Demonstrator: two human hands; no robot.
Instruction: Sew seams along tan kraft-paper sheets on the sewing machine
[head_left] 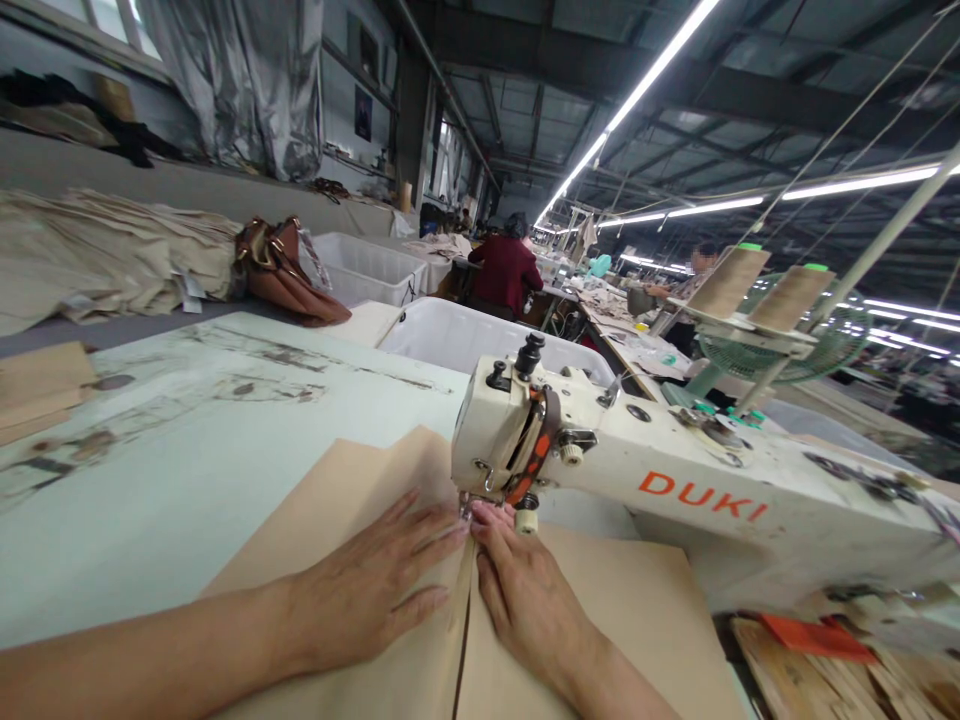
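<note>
Tan fabric panels (622,590) lie under the head of a white sewing machine (697,490), with a seam edge (463,610) running from the needle area toward me. My left hand (375,575) rests flat on the panel left of this seam, fingers spread and fingertips close to the presser foot (466,505). Right of the seam, my right hand (525,590) is closed at the fabric edge, its fingers bent and held together beside the foot. The fingers partly cover the needle area and the cloth's edge there.
Brown thread cones (791,297) stand on a rack behind the machine. A white plastic bin (487,335) sits beyond the worn pale-green tabletop (300,410). At left are a brown handbag (289,275) and stacked beige cloth (112,255). A person in dark red (504,270) sits farther off.
</note>
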